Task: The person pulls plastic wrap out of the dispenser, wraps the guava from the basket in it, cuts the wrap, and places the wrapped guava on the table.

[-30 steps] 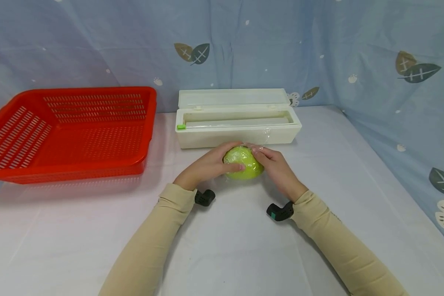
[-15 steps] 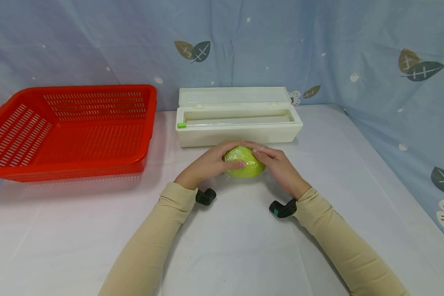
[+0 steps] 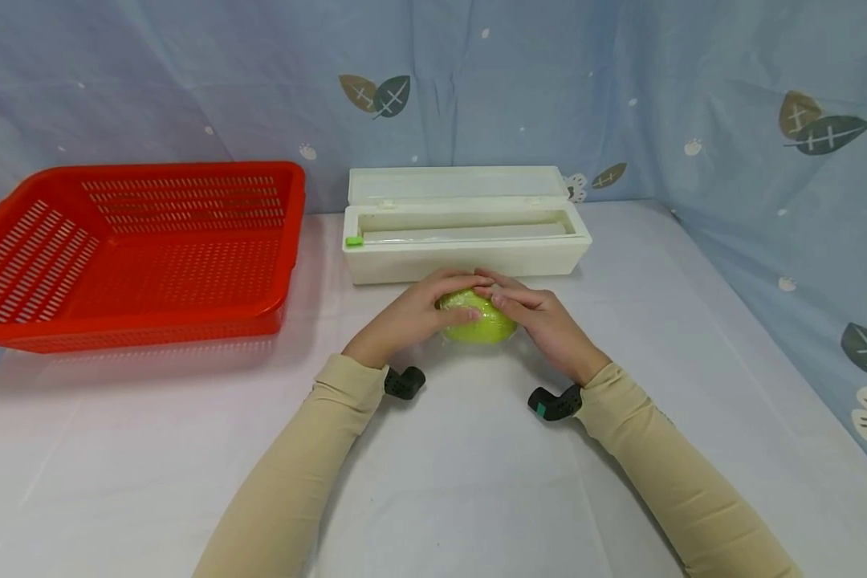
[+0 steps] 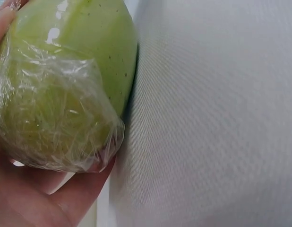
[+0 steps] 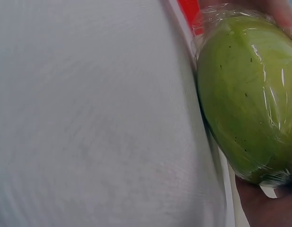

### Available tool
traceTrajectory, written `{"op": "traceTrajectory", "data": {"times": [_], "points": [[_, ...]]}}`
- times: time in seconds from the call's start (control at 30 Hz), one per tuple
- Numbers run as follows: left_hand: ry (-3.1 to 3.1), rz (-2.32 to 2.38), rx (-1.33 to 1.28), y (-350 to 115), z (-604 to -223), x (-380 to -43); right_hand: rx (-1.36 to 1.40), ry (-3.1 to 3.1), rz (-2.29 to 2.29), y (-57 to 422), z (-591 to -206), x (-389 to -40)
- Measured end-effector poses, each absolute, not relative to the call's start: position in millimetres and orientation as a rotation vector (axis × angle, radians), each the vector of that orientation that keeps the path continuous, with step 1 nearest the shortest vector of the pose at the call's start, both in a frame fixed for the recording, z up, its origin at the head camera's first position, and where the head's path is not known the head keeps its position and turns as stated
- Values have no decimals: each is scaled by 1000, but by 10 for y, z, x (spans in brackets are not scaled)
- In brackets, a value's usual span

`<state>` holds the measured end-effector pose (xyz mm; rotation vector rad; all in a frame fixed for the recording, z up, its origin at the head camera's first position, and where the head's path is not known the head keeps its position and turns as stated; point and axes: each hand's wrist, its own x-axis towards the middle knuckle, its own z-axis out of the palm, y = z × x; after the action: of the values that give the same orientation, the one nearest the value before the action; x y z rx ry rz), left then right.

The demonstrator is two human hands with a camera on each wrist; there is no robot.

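A smooth green fruit (image 3: 490,327) with small dark specks, wrapped in clear cling film (image 4: 56,109), sits low over the table between both hands. My left hand (image 3: 408,321) grips it from the left, thumb across its front and fingers over the back. From the right, my right hand (image 3: 549,331) holds its upper side, thumb near the top and fingers reaching behind. The fingertips of both hands come together over the fruit. In the left wrist view the film bunches in loose creases at one end; the right wrist view shows it stretched tighter over the skin.
Just behind the hands stands a long white cling film box (image 3: 470,261), its lid raised, a roll inside and a green slider at the left. A red slotted basket (image 3: 260,317) is at the left. A blue patterned curtain (image 3: 477,96) hangs behind the white-covered table (image 3: 448,482).
Both hands stay on the fruit. The right fingers have moved from the film's edge to lie over the top, and the left fingers now reach farther across, covering more of it.
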<state>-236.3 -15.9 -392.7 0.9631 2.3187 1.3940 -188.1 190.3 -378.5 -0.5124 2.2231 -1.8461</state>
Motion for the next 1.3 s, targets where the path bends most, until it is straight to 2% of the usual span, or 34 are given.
{"op": "traceTrajectory", "data": {"times": [0.3, 0.57, 0.73, 0.97, 1.3], "points": [[2301, 1429, 966, -145, -3904, -2355, -570, 2168, -1844, 1933, -3775, -1894], [2243, 1482, 957, -153, -3629, -2182, -629, 2106, -1830, 1981, -3795, -1919], [2231, 1510, 912, -147, -3596, -2161, -623, 2064, -1859, 1986, -3807, -1933], [2206, 1578, 890, -156, -3764, -2260, -585, 2178, -1793, 1947, -3812, -1922], [2253, 1616, 997, -162, -3974, -2381, -645, 2331, -1644, 1907, -3817, -1912]]}}
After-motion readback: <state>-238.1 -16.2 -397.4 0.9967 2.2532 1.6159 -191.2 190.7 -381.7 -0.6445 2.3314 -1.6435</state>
